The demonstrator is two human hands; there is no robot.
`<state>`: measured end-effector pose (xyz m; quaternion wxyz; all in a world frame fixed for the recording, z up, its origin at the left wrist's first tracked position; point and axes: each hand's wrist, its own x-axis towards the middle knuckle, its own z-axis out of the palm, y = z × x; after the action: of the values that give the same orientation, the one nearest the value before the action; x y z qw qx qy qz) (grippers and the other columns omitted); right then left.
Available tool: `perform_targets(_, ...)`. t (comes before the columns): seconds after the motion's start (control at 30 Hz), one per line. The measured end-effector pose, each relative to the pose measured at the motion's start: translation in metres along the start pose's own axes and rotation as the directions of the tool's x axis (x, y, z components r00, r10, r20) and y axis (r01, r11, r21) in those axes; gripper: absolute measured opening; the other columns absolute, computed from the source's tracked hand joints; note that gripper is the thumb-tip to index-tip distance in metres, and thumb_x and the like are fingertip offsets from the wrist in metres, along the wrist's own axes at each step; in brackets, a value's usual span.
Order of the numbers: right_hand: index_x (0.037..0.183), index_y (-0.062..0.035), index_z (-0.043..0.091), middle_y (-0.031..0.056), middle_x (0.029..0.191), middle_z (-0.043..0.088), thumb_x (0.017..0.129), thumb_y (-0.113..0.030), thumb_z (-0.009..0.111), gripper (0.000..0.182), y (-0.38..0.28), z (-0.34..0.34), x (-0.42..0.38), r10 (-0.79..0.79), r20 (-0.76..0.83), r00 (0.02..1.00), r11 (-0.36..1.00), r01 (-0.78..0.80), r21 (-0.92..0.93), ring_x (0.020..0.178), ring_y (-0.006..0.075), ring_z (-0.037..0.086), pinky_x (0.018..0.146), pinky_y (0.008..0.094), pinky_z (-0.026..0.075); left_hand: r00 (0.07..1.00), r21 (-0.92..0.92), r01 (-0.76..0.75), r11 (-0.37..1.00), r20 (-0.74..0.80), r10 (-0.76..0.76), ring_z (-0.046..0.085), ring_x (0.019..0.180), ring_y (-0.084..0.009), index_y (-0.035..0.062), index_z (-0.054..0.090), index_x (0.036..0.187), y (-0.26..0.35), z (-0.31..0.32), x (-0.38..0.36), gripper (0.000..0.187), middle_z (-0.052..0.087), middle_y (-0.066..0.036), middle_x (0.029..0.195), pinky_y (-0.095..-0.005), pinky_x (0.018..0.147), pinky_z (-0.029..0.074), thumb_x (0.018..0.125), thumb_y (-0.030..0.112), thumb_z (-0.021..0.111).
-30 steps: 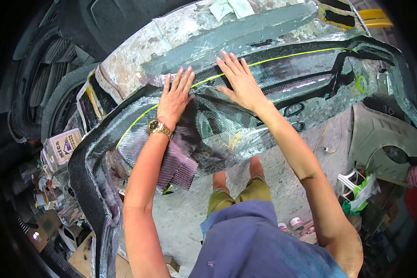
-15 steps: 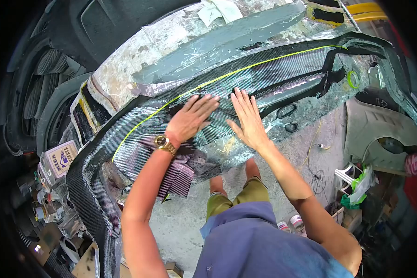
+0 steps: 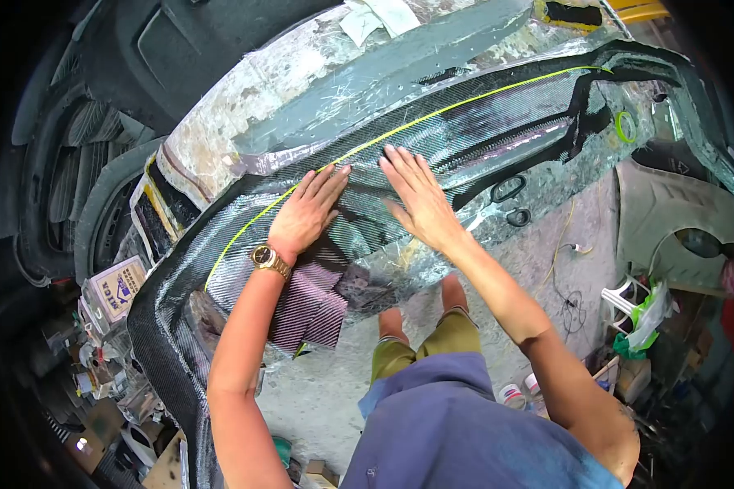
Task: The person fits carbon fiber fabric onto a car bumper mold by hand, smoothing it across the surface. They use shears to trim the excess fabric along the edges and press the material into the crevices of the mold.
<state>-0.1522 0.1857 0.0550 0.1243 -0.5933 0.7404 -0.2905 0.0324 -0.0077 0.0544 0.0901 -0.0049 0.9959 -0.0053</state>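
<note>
A sheet of carbon-fibre cloth [image 3: 432, 155] is being pressed and smoothed into a long curved bumper mould [image 3: 302, 65], which is propped above a concrete floor [image 3: 334, 383]. Both hands are laid flat and open on the cloth, fingers spread, with nothing gripped: the left hand [image 3: 306, 213] lies just below a yellow-green line [image 3: 367, 145] that is run along the upper edge of the weave, and the right hand [image 3: 416, 196] is set just beside it, apart from it. A gold watch [image 3: 266, 259] is worn on the left wrist. A loose flap of cloth [image 3: 310, 301] is left hanging under the left forearm.

The step in hand is judged to be the flattening of the cloth against the mould; the next move would seem to call for firm outward strokes so that wrinkles are worked toward the edges and the hanging flap is taken up.

Compared with half a second ago, the left hand has been turned from a sideways reach to point up toward the line, and the right hand has been shifted slightly up.
</note>
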Motion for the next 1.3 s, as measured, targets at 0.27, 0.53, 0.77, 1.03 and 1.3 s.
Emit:
perform_targets(0.27, 0.154, -0.0061, 0.034, 0.014, 0.161, 0.035, 0.081, -0.027, 0.078, 0.088, 0.002, 0.025, 0.054, -0.121, -0.029, 0.992, 0.985, 0.117, -0.125, 0.149, 0.0323, 0.032, 0.123, 0.0493, 0.023, 0.999, 0.147, 0.008, 0.989, -0.039, -0.002, 0.026, 0.152, -0.023, 0.0062, 0.036, 0.155, -0.005, 0.013, -0.001, 0.062, 0.031, -0.005, 0.164, -0.0419, 0.125, 0.019, 0.1, 0.031, 0.052)
perform_targets(0.53, 0.158, -0.0106, 0.028, 0.0059, 0.163, 0.032, 0.081, -0.04, 0.078, 0.096, 0.001, 0.038, 0.054, -0.041, 0.048, 0.998, 0.947, 0.054, -0.317, 0.152, 0.0247, 0.027, 0.125, 0.0496, 0.019, 0.992, 0.103, 0.115, 0.988, -0.071, -0.108, 0.024, 0.153, -0.0238, 0.0114, 0.03, 0.158, -0.011, 0.01, 0.018, 0.063, 0.03, -0.004, 0.165, -0.049, 0.125, 0.017, 0.103, 0.035, 0.05)
perform_targets(0.77, 0.16, -0.0136, 0.024, 0.0037, 0.166, 0.025, 0.082, -0.049, 0.075, 0.1, 0.002, 0.045, 0.054, 0.006, 0.085, 0.996, 0.915, 0.029, -0.401, 0.154, 0.0231, 0.021, 0.127, 0.0522, 0.011, 0.995, 0.091, 0.092, 0.992, -0.048, -0.088, 0.02, 0.154, -0.0319, 0.0119, 0.022, 0.161, -0.02, 0.009, 0.022, 0.069, 0.027, -0.006, 0.166, -0.0559, 0.124, 0.012, 0.103, 0.036, 0.051)
perform_targets(1.03, 0.16, -0.0106, 0.025, 0.0061, 0.166, 0.026, 0.087, -0.054, 0.068, 0.095, -0.004, 0.05, 0.06, 0.042, 0.084, 0.996, 0.843, 0.01, -0.538, 0.153, 0.0254, 0.023, 0.126, 0.0551, 0.013, 0.99, 0.093, 0.138, 0.986, -0.052, -0.133, 0.018, 0.155, -0.0307, 0.011, 0.022, 0.161, -0.021, 0.012, 0.028, 0.074, 0.023, -0.005, 0.168, -0.0551, 0.124, 0.013, 0.101, 0.039, 0.054)
perform_targets(1.3, 0.159, -0.0091, 0.026, 0.0074, 0.166, 0.026, 0.088, -0.058, 0.064, 0.094, -0.011, 0.05, 0.065, 0.097, 0.107, 0.989, 0.826, -0.02, -0.564, 0.154, 0.0273, 0.021, 0.125, 0.0571, 0.011, 0.984, 0.177, 0.174, 0.969, -0.065, -0.164, 0.015, 0.156, -0.0285, 0.0171, 0.021, 0.162, -0.02, 0.016, 0.03, 0.075, 0.018, -0.003, 0.169, -0.054, 0.125, 0.011, 0.1, 0.042, 0.055)
